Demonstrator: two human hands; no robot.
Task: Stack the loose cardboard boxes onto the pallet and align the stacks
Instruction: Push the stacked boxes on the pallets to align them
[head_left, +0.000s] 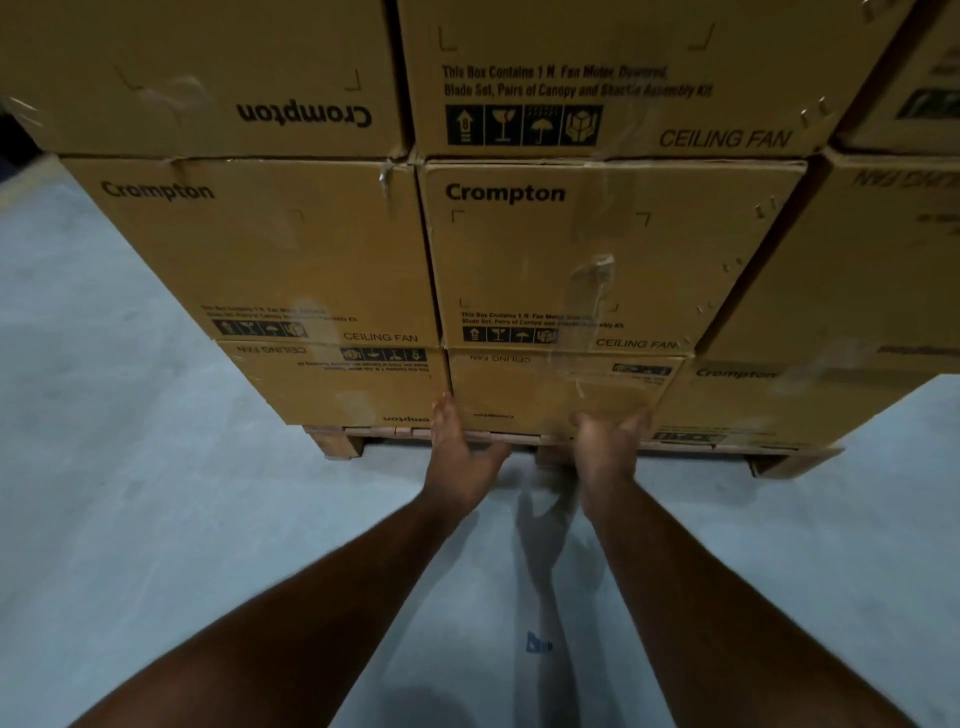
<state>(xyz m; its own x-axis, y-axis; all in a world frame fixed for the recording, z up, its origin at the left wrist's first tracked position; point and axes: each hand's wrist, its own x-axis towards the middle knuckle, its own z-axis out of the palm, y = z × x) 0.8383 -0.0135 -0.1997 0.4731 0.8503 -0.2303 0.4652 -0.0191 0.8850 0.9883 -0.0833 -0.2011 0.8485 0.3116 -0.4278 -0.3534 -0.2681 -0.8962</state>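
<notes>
While both bare forearms reach out low from the bottom of the frame over a pale grey concrete floor (130, 467), the left hand (457, 457) sits with its fingers (441, 415) stretched out fairly straight against the lower front edge of the bottom middle box (561, 389), right at the seam with the bottom left box (337, 384). Right hand (608, 452) is at the same box's lower right area, fingers reaching toward the bottom edge, but it's blurry enough that I honestly can't tell if they're curled under or just pressing flat. That bottom row sits on a wooden pallet (332, 441), whose blocks stick out at the left and right corners. Printing on the bottom boxes is upside down: "CEILING FAN" and "Crompton" flipped. Next row up, both boxes (260, 249) read "Crompton" right way up, with "CEILING FAN", handling icons and a "This Box Contains..." line, plus clear tape peeling on the middle one. Top row: left box (208, 78) has "Crompton" upside down, and the one beside it (623, 78) reads "This Box Contains 1 N. Fan Motor... Blade Set, Pairs of Canopy and Shackle Assembly Kit". More boxes (883, 260) stack off to the right, angled away. Lighting's pretty dim.
</notes>
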